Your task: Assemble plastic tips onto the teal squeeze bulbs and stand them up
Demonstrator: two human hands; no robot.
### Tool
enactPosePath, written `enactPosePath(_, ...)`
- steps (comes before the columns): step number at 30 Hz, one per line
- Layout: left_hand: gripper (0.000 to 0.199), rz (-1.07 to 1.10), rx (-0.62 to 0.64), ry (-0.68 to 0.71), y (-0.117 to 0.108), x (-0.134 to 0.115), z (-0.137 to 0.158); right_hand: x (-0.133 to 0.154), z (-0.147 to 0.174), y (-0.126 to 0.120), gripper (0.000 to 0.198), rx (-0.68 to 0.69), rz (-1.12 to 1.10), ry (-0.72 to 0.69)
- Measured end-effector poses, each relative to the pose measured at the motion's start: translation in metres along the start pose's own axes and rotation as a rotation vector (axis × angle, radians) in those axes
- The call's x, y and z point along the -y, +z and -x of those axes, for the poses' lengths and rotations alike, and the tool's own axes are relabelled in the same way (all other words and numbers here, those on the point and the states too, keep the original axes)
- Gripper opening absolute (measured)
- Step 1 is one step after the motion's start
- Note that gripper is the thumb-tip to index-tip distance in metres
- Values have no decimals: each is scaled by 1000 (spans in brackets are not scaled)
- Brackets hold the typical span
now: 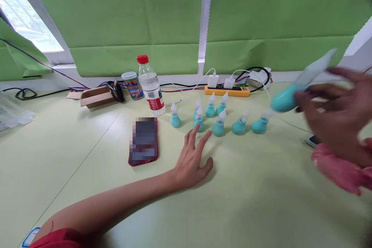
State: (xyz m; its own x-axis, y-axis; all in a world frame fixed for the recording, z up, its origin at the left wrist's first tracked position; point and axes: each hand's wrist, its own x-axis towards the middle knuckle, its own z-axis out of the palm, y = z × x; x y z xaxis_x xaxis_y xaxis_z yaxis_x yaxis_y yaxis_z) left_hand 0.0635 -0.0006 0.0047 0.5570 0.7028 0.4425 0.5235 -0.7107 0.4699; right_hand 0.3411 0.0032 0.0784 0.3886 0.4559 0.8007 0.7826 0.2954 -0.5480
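Raised at the right, my right hand [338, 112] pinches a teal bulb nasal aspirator [283, 99] whose clear pointed tip slants up to the right; both are somewhat blurred. My left hand [193, 159] rests low over the table with fingers spread and nothing in them. Its fingertips reach close to two more aspirators, one [198, 123] just past the index finger and another [218, 127] to its right. Several similar aspirators stand around these, among them one [175, 118] at the left end, one [239, 125] leaning and one [260, 124] at the right end.
Left of the aspirators lies a phone [143, 141] in a red case. Behind it stand a red-capped water bottle [152, 93] and a printed can [133, 86], beside a cardboard tray [97, 97]. A yellow power strip [227, 91] with chargers and cables runs along the back wall.
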Motion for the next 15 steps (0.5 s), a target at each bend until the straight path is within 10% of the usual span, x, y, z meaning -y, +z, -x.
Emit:
enactPosePath(7,65,177,-268,-122,17,9,-27,15,97,51,51,407,-352,-118)
enactPosePath(15,46,284,-378,-298,28,23,-46,21,108,81,49,546,-333,-312)
